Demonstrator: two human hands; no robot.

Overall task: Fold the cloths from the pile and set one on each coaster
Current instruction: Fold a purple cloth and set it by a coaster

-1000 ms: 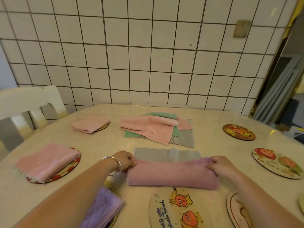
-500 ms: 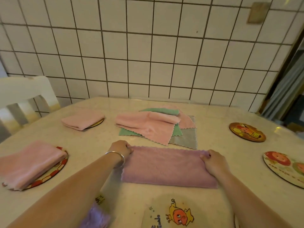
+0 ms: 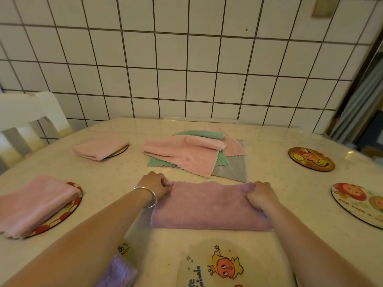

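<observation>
A mauve cloth (image 3: 207, 206) lies folded in half on the table in front of me. My left hand (image 3: 156, 183) pinches its far left corner and my right hand (image 3: 260, 193) pinches its far right corner. Behind it sits the pile of cloths (image 3: 196, 156), pink on top of green and grey. Folded pink cloths rest on a coaster at the far left (image 3: 99, 148) and on a red-rimmed coaster (image 3: 35, 204) at the near left. A purple cloth (image 3: 118, 272) shows at the bottom left. Bare coasters lie at the right (image 3: 310, 159), (image 3: 358, 201) and near me (image 3: 226, 266).
A white chair (image 3: 27, 125) stands at the table's left end. A tiled wall (image 3: 186, 59) rises right behind the table's far edge. A doorway opens at the far right.
Both hands carried the cloth's near layer away from me over the grey side, so it now lies folded flat. My view has also tilted and shifted slightly.
</observation>
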